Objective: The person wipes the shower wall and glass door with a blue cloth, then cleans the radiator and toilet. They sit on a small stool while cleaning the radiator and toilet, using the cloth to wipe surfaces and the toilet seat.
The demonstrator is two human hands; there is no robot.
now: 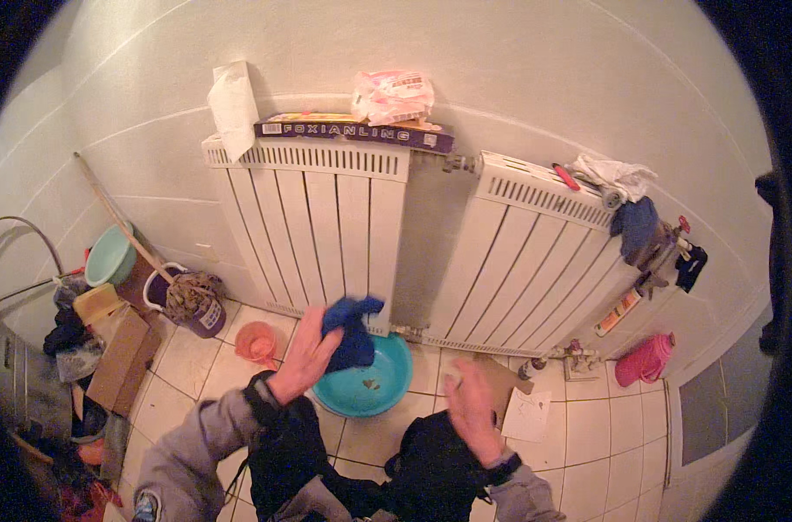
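Note:
My left hand (306, 355) grips a dark blue cloth (350, 336), which hangs down in front of the left white radiator (317, 228). Below the cloth, a turquoise plastic basin (396, 385) stands on the tiled floor; a few small brown bits lie in its bottom. My right hand (471, 411) hovers above my right knee, slightly blurred, with its fingers apart and nothing visible in it. Beside that hand, a flat piece of brown cardboard (503, 375) and a marked white sheet (526, 415) lie on the tiles.
An orange plastic dipper (255, 340) sits left of the basin. Farther left are a mop (190, 297) in a bucket (206, 324) and a cardboard box (122, 365). The right radiator (526, 261) carries cloths and a red-handled tool (565, 177). A pink jug (644, 359) stands by the pipes.

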